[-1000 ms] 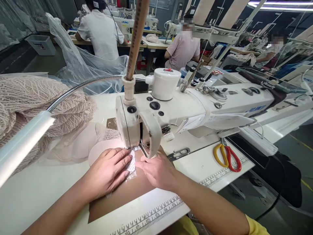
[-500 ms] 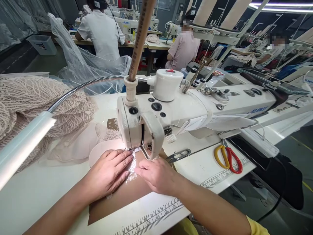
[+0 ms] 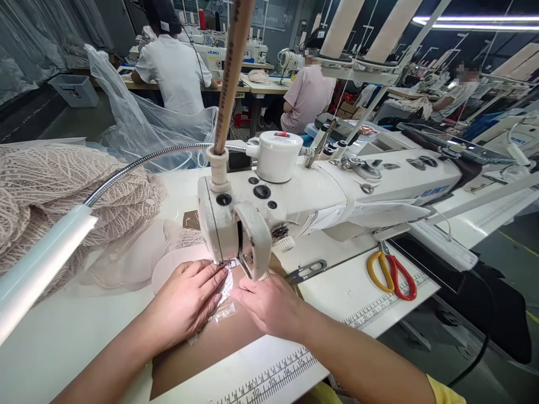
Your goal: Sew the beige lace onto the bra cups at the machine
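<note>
Head view: a white bench (image 3: 63,336) carries a sewing machine (image 3: 320,196). The left hand (image 3: 185,300) and right hand (image 3: 269,303) lie flat, grip wide, pressing a small lace piece (image 3: 227,283) beneath the machine head, near centre. A lace pile (image 3: 50,185) lies left, scissors (image 3: 391,273) right. Far across the room, people (image 3: 174,67) sit at other benches.

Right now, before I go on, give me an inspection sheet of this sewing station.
Surface: white table with a printed ruler at the front edge; brown sheet under the work.
Job's things: small lace piece at the sewing machine foot.
Clutter: red-and-yellow scissors, thread snips, lace pile at left, clear plastic bag behind.
Hands: left hand flat on the lace piece; right hand fingertips beside it.
Cables: black cable hanging at right; gooseneck lamp crossing left.
Surroundings: co-workers seated at machines behind.
</note>
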The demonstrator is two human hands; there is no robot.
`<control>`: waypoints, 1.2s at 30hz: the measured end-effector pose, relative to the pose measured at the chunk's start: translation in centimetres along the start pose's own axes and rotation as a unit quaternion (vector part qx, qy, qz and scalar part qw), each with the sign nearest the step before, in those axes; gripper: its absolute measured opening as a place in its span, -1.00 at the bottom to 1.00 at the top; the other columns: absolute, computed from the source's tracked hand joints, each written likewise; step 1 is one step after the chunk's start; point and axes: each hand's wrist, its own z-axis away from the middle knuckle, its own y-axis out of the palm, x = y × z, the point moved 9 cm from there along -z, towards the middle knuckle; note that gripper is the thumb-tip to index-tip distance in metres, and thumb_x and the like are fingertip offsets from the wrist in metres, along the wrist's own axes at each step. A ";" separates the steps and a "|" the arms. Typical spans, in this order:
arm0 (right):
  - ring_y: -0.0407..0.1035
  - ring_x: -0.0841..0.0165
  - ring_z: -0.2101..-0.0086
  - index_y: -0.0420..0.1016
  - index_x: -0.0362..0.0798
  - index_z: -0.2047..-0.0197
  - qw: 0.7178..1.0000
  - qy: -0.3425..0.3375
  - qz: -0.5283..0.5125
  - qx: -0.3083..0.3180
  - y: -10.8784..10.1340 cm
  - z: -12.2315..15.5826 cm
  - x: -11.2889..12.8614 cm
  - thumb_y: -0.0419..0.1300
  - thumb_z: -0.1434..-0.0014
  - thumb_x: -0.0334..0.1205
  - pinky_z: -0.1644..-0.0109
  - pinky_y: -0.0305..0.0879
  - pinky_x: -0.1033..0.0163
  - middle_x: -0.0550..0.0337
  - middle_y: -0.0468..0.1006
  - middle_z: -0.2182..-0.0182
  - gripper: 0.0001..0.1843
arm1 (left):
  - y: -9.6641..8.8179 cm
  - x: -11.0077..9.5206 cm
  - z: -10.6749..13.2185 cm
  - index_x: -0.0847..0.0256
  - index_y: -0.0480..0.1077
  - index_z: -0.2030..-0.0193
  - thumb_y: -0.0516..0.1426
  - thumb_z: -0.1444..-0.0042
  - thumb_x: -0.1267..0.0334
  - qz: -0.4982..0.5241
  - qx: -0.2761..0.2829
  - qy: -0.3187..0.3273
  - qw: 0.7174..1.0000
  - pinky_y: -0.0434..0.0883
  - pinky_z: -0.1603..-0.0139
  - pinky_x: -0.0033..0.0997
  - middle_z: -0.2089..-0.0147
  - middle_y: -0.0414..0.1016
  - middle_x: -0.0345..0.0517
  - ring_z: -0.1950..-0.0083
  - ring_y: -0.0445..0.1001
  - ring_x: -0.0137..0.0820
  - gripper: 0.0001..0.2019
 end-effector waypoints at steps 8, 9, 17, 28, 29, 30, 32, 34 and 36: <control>0.23 0.22 0.20 0.42 -0.07 0.11 0.997 0.066 0.036 -0.004 0.0 -1.0 -1.1 0.05 -0.04 -0.50 0.17 0.11 0.15 0.07 0.45 0.26 -0.65 | -0.2 0.2 0.0 0.17 0.39 0.02 -0.04 -0.27 0.39 0.001 -0.011 0.018 1.000 0.23 0.10 -0.17 0.04 0.49 -0.03 0.05 0.36 -0.21 -0.76; 0.24 0.20 0.18 0.42 -0.08 0.09 0.996 0.074 0.041 -0.006 0.0 -1.1 -1.1 0.05 -0.04 -0.50 0.15 0.13 0.14 0.04 0.46 0.23 -0.64 | -0.1 0.3 0.0 0.18 0.39 0.03 -0.04 -0.26 0.40 0.000 -0.010 0.018 1.000 0.23 0.10 -0.17 0.04 0.49 -0.02 0.06 0.36 -0.21 -0.76; 0.31 0.18 0.19 0.41 -0.04 -0.03 0.992 0.102 0.069 -0.039 -0.2 -1.4 -1.7 0.04 -0.10 -0.47 0.17 0.22 0.14 0.00 0.49 0.15 -0.57 | 0.2 1.5 -0.2 0.18 0.42 0.08 -0.06 -0.23 0.43 -0.011 0.005 -0.013 1.000 0.24 0.14 -0.16 0.13 0.50 0.01 0.07 0.36 -0.16 -0.73; 0.32 0.27 0.24 0.44 0.03 -0.01 0.992 0.112 0.025 -0.049 -0.8 -1.1 -1.9 0.08 -0.06 -0.48 0.19 0.18 0.21 0.10 0.49 0.23 -0.55 | 0.1 2.1 0.1 0.16 0.44 0.13 -0.04 -0.27 0.24 -0.075 0.003 -0.059 0.995 0.25 0.14 -0.12 0.16 0.49 0.02 0.07 0.37 -0.10 -0.76; 0.32 0.27 0.25 0.44 0.03 -0.02 0.992 0.115 0.022 -0.048 -0.8 -1.0 -2.0 0.08 -0.07 -0.47 0.20 0.17 0.22 0.10 0.50 0.25 -0.56 | -0.1 2.1 0.2 0.16 0.44 0.12 -0.03 -0.27 0.19 -0.078 0.002 -0.070 0.995 0.27 0.15 -0.12 0.15 0.48 0.03 0.07 0.37 -0.10 -0.75; 0.32 0.28 0.25 0.45 0.04 -0.01 0.992 0.119 0.021 -0.048 -0.8 -0.9 -2.1 0.08 -0.10 -0.46 0.21 0.17 0.23 0.11 0.50 0.26 -0.58 | -0.4 2.1 0.4 0.17 0.45 0.12 -0.03 -0.27 0.15 -0.079 0.002 -0.080 0.994 0.29 0.17 -0.13 0.13 0.48 0.05 0.07 0.38 -0.09 -0.73; 0.33 0.28 0.24 0.47 0.06 0.01 0.990 0.125 0.022 -0.054 -0.8 -0.7 -2.4 0.08 -0.15 -0.42 0.20 0.16 0.24 0.11 0.50 0.26 -0.63 | -0.9 1.9 0.9 0.19 0.45 0.09 -0.02 -0.26 0.09 -0.069 0.003 -0.094 0.993 0.35 0.20 -0.16 0.09 0.47 0.08 0.07 0.38 -0.10 -0.69; 0.34 0.28 0.24 0.49 0.06 0.04 0.990 0.123 0.023 -0.061 -0.6 -0.5 -2.7 0.09 -0.17 -0.41 0.17 0.17 0.23 0.11 0.51 0.24 -0.67 | -1.2 1.3 1.3 0.21 0.44 0.06 -0.02 -0.26 0.07 -0.044 0.017 -0.101 0.994 0.40 0.20 -0.21 0.05 0.47 0.09 0.08 0.39 -0.14 -0.67; 0.35 0.28 0.23 0.48 0.04 0.04 0.991 0.119 0.026 -0.061 -0.3 -0.3 -2.9 0.09 -0.16 -0.43 0.13 0.17 0.22 0.11 0.51 0.22 -0.66 | -1.2 0.7 1.5 0.20 0.44 0.04 -0.02 -0.25 0.08 -0.016 0.038 -0.105 0.994 0.43 0.21 -0.25 0.05 0.46 0.07 0.10 0.41 -0.19 -0.67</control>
